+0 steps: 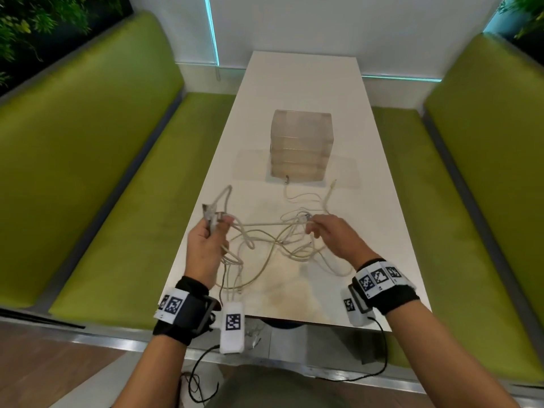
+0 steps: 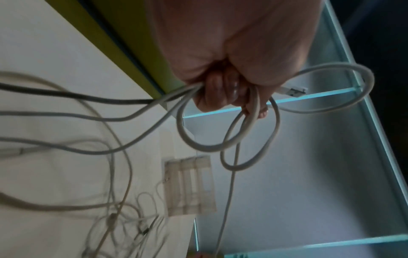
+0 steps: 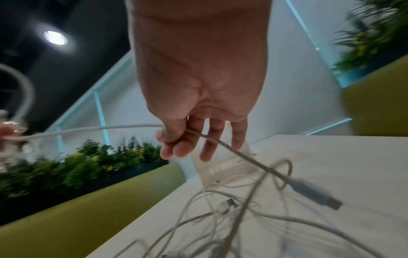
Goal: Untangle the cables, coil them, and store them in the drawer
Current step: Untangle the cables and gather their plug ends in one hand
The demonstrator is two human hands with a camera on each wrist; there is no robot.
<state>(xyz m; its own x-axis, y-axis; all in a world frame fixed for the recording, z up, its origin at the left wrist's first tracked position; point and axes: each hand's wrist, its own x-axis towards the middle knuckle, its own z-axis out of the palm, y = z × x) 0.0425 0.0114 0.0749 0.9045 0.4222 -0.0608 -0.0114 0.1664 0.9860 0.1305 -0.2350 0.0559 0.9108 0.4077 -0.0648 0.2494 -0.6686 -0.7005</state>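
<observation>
White cables (image 1: 273, 240) tangled, uncountable; left hand (image 1: 206, 245) grips several; right hand (image 1: 332, 237) pinches one; one drawer unit (image 1: 300, 145).

Cable tangle (image 3: 232, 209) blurred, strands indistinguishable, left hand (image 3: 8, 132) cut off at frame edge

Smooth, matt white cables (image 1: 265, 240) sprawl on a glossy white table (image 1: 382, 201); frosted translucent plastic drawer unit (image 1: 300, 145); green fabric benches (image 1: 88, 172).
</observation>
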